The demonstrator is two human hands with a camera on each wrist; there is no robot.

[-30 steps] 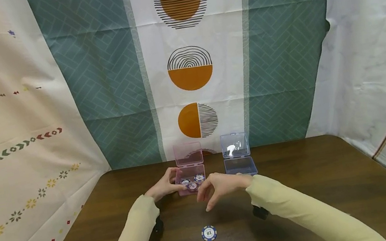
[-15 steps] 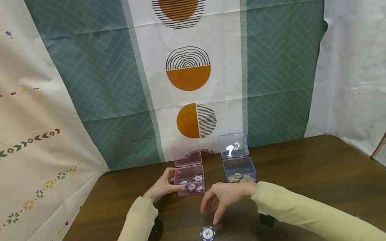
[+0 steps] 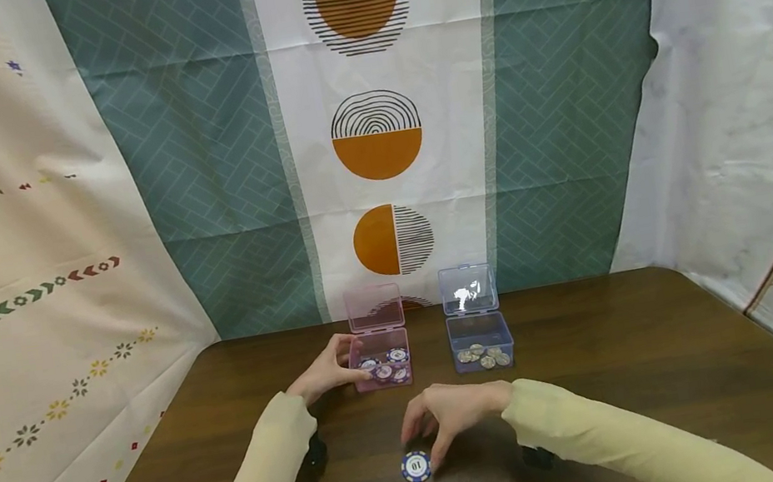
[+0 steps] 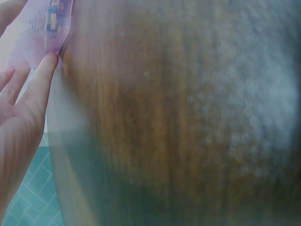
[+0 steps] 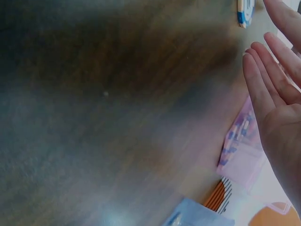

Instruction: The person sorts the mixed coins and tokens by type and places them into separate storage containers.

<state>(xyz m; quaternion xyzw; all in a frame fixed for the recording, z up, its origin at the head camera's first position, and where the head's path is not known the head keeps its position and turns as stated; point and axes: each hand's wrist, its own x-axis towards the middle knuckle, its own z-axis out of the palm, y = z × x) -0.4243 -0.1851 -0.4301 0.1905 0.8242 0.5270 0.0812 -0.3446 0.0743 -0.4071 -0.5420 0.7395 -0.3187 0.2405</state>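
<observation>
My left hand (image 3: 327, 371) holds the left side of an open pink see-through plastic box (image 3: 381, 341), thumb near its front corner and fingers toward the back. Several blue-and-white poker chips (image 3: 385, 373) lie inside it. In the left wrist view the thumb (image 4: 47, 68) presses the corner of the box. One blue-and-white poker chip (image 3: 416, 466) marked 10 lies flat on the table, nearer to me. Beside it my right hand (image 3: 454, 409) reaches down, thumb at the chip's right edge and fingers beyond its far side. The right wrist view shows those fingers fairly straight, with nothing between them.
An open blue see-through box (image 3: 478, 328) with several silvery coins (image 3: 487, 360) stands right of the pink one. Both lids are raised at the back. The brown wooden table (image 3: 605, 375) ends at patterned cloth hangings (image 3: 224, 174) behind and at the sides.
My right hand has come down and toward me, from above the table to the loose chip, uncovering the coins in the blue box. The left hand keeps its hold on the pink box.
</observation>
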